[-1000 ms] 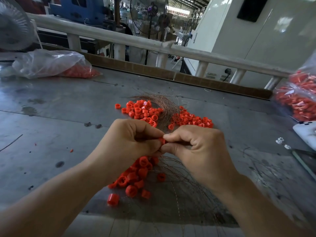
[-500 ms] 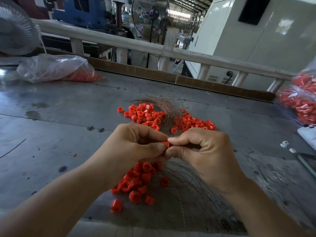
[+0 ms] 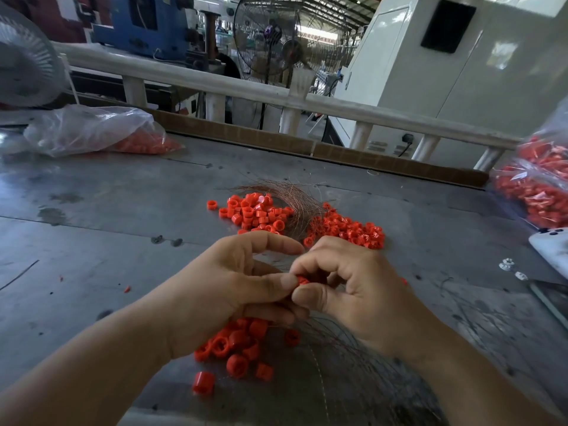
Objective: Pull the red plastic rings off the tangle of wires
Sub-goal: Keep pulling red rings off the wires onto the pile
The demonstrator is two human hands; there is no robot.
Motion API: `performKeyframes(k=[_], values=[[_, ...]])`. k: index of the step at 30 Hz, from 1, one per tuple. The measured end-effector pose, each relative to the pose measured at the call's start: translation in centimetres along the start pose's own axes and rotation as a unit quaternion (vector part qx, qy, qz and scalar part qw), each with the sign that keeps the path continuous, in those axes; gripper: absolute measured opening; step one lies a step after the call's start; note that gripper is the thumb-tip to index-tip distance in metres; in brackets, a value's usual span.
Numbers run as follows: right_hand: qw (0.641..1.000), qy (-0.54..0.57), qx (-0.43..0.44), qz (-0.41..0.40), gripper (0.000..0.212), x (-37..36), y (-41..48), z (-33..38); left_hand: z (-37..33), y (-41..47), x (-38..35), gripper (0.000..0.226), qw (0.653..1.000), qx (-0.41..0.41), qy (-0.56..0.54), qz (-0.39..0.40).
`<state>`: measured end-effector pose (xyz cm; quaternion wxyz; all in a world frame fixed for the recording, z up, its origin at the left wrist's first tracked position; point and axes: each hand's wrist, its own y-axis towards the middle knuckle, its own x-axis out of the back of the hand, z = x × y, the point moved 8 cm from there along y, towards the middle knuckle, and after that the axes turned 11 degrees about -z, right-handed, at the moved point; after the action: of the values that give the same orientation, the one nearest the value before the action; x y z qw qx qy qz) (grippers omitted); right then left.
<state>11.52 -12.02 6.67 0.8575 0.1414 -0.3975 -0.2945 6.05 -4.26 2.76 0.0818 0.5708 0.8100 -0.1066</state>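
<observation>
L hand (image 3: 233,284) & R hand (image 3: 362,290) meet just above worktop (image 3: 92,241) by its near edge, both pinching one red ring (image 3: 302,280). Wire tangle (image 3: 338,358) lies under R hand, loose rings (image 3: 236,342) under L.

Left hand (image 3: 227,290): index finger lifts off pinch, now stretched out above thumb, tip by right knuckles; earlier curled down at ring. Right hand (image 3: 365,290): fist loosens, index arches up, gap opens beneath it. Red ring (image 3: 302,280) shows more, between right index tip and thumb, left thumb tip against it. Both hands lower in frame.
</observation>
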Motion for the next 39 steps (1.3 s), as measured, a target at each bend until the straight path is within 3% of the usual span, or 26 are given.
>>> performKeyframes(k=[3, 7, 11, 16, 24, 28, 30, 34, 39], values=[[0.999, -0.038, 0.017, -0.019, 0.007, 0.1, 0.0, 0.4, -0.4, -0.1, -0.3, 0.042, 0.999, -0.03, 0.007, 0.009], [0.995, -0.091, 0.024, -0.024, 0.009, -0.3, -0.2, 0.4, -0.7, -0.2, -0.3, 0.048, 0.976, -0.123, 0.179, -0.017], [0.994, -0.106, 0.018, -0.018, 0.012, -0.7, -0.3, 0.5, -0.6, -0.3, -0.5, 0.057, 0.96, -0.154, 0.23, -0.028], [0.995, -0.087, 0.016, -0.037, 0.009, -0.7, -0.4, 0.9, -0.8, -0.8, -0.6, 0.061, 0.965, -0.171, 0.195, -0.027], [0.997, -0.031, 0.013, -0.072, 0.008, 0.1, -0.3, 1.0, -1.1, -0.5, -0.5, 0.067, 0.989, -0.116, 0.088, -0.02], [0.998, -0.008, 0.005, -0.057, 0.042, 0.1, -0.3, 0.6, -1.4, -0.4, -0.2, 0.056, 0.987, -0.114, 0.107, -0.03], [0.999, 0.032, -0.031, -0.019, 0.049, -0.1, -0.4, 0.2, -1.8, -0.5, -0.2, 0.053, 0.987, -0.123, 0.096, -0.022], [0.998, 0.059, -0.026, -0.022, 0.023, 0.4, -0.1, 0.3, -2.9, -0.4, 0.8, 0.052, 0.988, -0.145, 0.044, -0.036], [0.997, -0.025, 0.01, -0.067, 0.005, 2.0, 0.1, 0.4, -3.3, -0.4, 1.3, 0.038, 0.986, -0.155, 0.016, -0.052]])
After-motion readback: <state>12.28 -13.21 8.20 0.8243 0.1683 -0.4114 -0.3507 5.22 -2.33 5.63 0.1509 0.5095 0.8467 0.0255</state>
